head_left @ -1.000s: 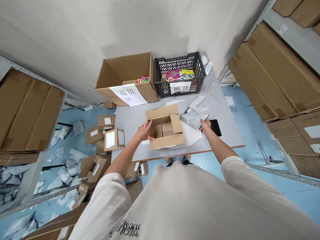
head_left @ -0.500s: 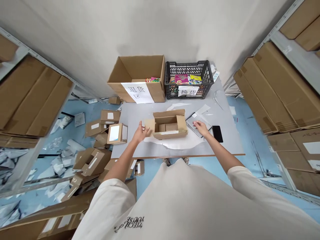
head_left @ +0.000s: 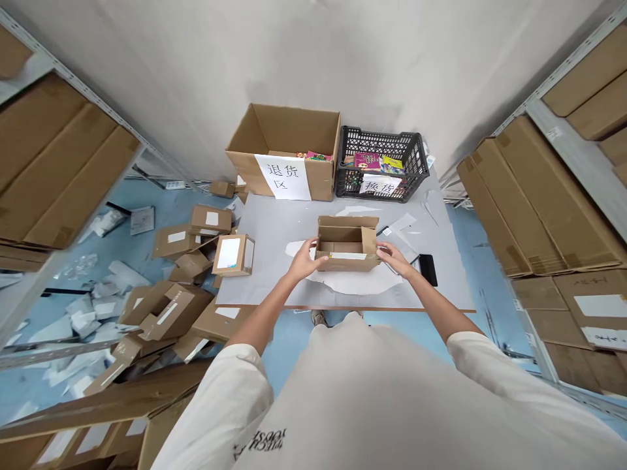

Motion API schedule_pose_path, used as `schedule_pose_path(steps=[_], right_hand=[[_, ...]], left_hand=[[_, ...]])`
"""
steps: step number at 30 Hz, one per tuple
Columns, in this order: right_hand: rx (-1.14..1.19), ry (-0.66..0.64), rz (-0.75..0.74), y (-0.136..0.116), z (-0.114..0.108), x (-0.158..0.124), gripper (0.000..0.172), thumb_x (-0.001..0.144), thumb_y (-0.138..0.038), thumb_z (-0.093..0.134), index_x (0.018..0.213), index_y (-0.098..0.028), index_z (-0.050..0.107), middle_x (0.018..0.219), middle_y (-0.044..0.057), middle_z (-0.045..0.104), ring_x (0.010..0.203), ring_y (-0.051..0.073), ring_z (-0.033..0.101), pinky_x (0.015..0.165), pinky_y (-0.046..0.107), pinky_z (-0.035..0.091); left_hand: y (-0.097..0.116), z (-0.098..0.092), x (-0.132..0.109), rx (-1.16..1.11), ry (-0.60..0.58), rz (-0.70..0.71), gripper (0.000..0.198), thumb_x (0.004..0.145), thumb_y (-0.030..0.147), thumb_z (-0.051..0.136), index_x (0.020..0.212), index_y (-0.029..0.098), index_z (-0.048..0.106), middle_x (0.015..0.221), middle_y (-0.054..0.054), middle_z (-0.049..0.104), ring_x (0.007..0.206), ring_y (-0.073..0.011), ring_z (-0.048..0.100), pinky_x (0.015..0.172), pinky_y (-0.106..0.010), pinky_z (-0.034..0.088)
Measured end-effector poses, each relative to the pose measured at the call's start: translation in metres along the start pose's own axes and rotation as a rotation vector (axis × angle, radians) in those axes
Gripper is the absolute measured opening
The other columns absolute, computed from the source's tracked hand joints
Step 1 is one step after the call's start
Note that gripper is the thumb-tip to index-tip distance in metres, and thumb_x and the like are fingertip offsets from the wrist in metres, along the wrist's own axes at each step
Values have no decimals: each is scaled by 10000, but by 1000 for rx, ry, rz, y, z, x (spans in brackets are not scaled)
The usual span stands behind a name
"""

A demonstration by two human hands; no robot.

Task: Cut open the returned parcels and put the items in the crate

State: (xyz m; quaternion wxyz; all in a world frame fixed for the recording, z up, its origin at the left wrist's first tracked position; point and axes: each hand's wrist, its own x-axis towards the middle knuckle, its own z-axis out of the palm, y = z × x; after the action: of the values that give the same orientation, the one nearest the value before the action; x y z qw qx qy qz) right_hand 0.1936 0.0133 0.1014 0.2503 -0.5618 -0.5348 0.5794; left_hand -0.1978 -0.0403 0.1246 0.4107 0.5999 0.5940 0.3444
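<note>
A small open cardboard box [head_left: 347, 263] stands on the table, with a white label along its near top edge. Its far flap stands up, and the right end flap leans inward; inside I see bare cardboard. My left hand [head_left: 306, 260] grips the box's left end, thumb at the near side. At the right end, my right hand [head_left: 393, 257] has its fingers on the box's corner. A white sheet of paper [head_left: 355, 284] lies under the box. Partly hidden by my right hand is a clear plastic sleeve [head_left: 402, 243].
Along the back stand a large open carton [head_left: 321, 177] and a black plastic crate [head_left: 409, 176] holding colourful packs. A black phone [head_left: 428, 269] lies right, a taped carton [head_left: 234, 256] left. Cartons and paper scraps litter the left floor; loaded shelves [head_left: 539, 104] flank the table.
My left hand has moved right onto the box's end, and the flap that stuck out there no longer shows. My right hand has gone from the plastic sleeve to the box.
</note>
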Motion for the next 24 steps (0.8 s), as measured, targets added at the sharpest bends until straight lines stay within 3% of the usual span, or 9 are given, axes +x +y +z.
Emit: schedule_pose_path(steps=[2, 4, 8, 11, 13, 16, 20, 22, 24], right_hand=[[47, -21, 52, 2, 5, -2, 838, 869, -719, 782, 1612, -366, 623, 1710, 92, 578, 1574, 379, 540, 1273, 589, 486], [57, -84, 51, 2, 7, -4, 900, 861, -628, 783, 1691, -384, 536, 1803, 73, 470, 1649, 378, 455, 1320, 602, 424], [8, -180, -16, 1, 9, -9, 1070, 805, -494, 800, 1788, -386, 391, 1909, 14, 227, 1771, 344, 195, 1411, 563, 246], [-10, -174, -6, -1, 11, -13, 1110, 830, -567, 837, 1808, -374, 349, 1914, 22, 200, 1778, 343, 160, 1420, 554, 212], [37, -150, 17, -2, 14, -14, 1103, 865, -667, 823, 1811, -395, 324, 1916, 33, 204, 1767, 346, 213, 1399, 574, 275], [123, -85, 24, -2, 24, -11, 1082, 879, -738, 795, 1798, -431, 315, 1901, 62, 267, 1719, 347, 343, 1325, 590, 416], [18, 176, 20, -2, 44, 4, 1142, 756, -608, 909, 1746, -292, 436, 1779, 183, 455, 1474, 376, 638, 1240, 574, 526], [-63, 288, 68, -3, 54, 11, 1017, 753, -557, 902, 1654, -233, 562, 1695, 203, 542, 1314, 366, 731, 1194, 582, 568], [-99, 283, 125, -3, 61, 16, 773, 796, -538, 874, 1482, -221, 714, 1571, 179, 663, 1253, 354, 752, 1162, 583, 595]], left_hand=[[1, 7, -1, 0, 65, -45, 610, 1000, 524, 692, 1547, 289, 558, 1595, -115, 655, 1464, -330, 650, 1238, -543, 514], [2, 13, -4, 6, 91, -71, 569, 1026, 504, 653, 1541, 289, 541, 1597, -120, 661, 1487, -320, 636, 1242, -530, 509], [-2, 20, -11, 105, -62, -36, 712, 960, 515, 761, 1584, 291, 504, 1628, -124, 660, 1583, -331, 556, 1360, -574, 354], [-9, 17, -11, 233, -149, -25, 711, 907, 577, 834, 1511, 293, 588, 1510, -103, 748, 1644, -359, 477, 1406, -634, 213], [-12, 13, -5, 249, -135, -66, 659, 913, 603, 835, 1456, 293, 628, 1429, -95, 785, 1568, -358, 566, 1357, -579, 343], [-11, 9, 11, 235, -22, -144, 538, 997, 603, 756, 1423, 302, 626, 1348, -94, 797, 1326, -329, 728, 1160, -475, 543], [-10, 12, 26, 370, 98, -65, 429, 1023, 465, 738, 1373, 249, 614, 1430, -173, 705, 1356, -392, 666, 1151, -541, 524], [-16, 14, 19, 432, 114, 11, 349, 1017, 353, 711, 1331, 230, 622, 1501, -207, 637, 1424, -425, 601, 1187, -576, 488], [-27, 16, 3, 435, 151, 45, 317, 1008, 287, 680, 1313, 232, 617, 1577, -214, 561, 1487, -436, 533, 1201, -590, 476]])
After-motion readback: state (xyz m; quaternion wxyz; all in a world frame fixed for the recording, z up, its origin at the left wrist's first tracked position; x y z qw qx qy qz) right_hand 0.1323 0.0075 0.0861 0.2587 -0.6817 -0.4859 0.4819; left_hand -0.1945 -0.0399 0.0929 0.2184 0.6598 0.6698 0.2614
